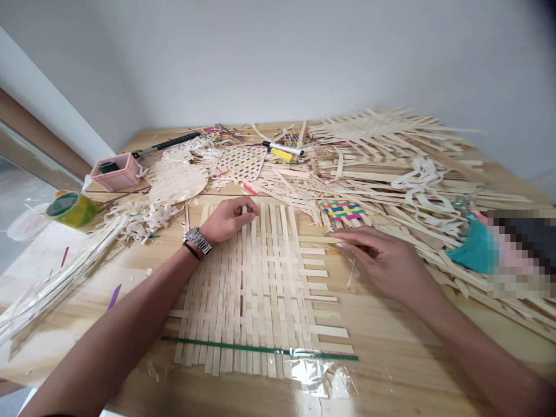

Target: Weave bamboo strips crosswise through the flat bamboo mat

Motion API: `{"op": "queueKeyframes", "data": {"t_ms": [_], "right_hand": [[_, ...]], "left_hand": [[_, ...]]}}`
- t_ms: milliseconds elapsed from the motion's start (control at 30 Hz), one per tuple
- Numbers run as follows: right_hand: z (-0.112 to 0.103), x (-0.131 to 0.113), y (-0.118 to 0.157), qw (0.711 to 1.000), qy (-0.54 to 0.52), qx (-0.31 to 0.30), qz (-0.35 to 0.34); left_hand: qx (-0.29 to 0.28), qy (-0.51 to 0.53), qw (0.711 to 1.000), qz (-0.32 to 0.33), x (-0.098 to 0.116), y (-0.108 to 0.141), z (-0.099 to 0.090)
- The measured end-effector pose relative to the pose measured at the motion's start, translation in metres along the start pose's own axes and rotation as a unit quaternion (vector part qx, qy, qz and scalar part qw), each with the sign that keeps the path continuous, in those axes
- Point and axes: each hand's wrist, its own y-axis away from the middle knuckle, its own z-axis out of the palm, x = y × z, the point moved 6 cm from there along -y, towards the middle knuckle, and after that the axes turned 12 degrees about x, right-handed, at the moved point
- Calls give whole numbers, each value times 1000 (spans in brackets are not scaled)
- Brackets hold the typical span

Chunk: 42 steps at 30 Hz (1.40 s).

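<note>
A woven mat of pale flat strips [260, 289] lies on the wooden table, its strip ends loose at the top and right. A dark green strip [234, 347] crosses its near edge. My left hand [230, 219], with a watch [197, 241] on the wrist, is at the mat's upper left, fingers curled round the top of an upright strip. Between the thumb and fingers of my right hand [373, 252] is the right end of a pale crosswise strip [315, 238], which runs left into the mat's upper part.
Bundles of loose strips [373, 185] cover the table's back and right. At left are a pink basket [115, 176], a yellow tape roll [72, 209] and curled shavings [145, 220]. Markers [282, 149] and a patterned woven piece [241, 163] lie behind, a teal cloth [471, 246] at right.
</note>
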Motion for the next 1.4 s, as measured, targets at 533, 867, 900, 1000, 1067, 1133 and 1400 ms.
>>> {"op": "queueKeyframes", "data": {"t_ms": [533, 867, 900, 1000, 1067, 1133, 1400], "right_hand": [[-14, 11, -8, 998, 38, -35, 34], [-15, 13, -9, 998, 52, -25, 24], [-14, 13, -8, 998, 53, -23, 21], [-13, 14, -7, 998, 54, -13, 14], [-12, 16, -6, 999, 52, -9, 10], [-11, 17, -5, 999, 47, -8, 5], [-10, 14, -6, 1000, 18, 5, 12]], "left_hand": [[8, -2, 1000, -2, 0, 0, -1], [5, 11, 1000, -3, -1, 0, 0], [3, 12, 1000, -5, -1, 0, 0], [1, 11, 1000, -4, -1, 0, 1], [1, 12, 1000, -7, -1, 1, 1], [-1, 13, 1000, -12, -1, 1, 1], [0, 7, 1000, -3, 2, 1, -1]]}}
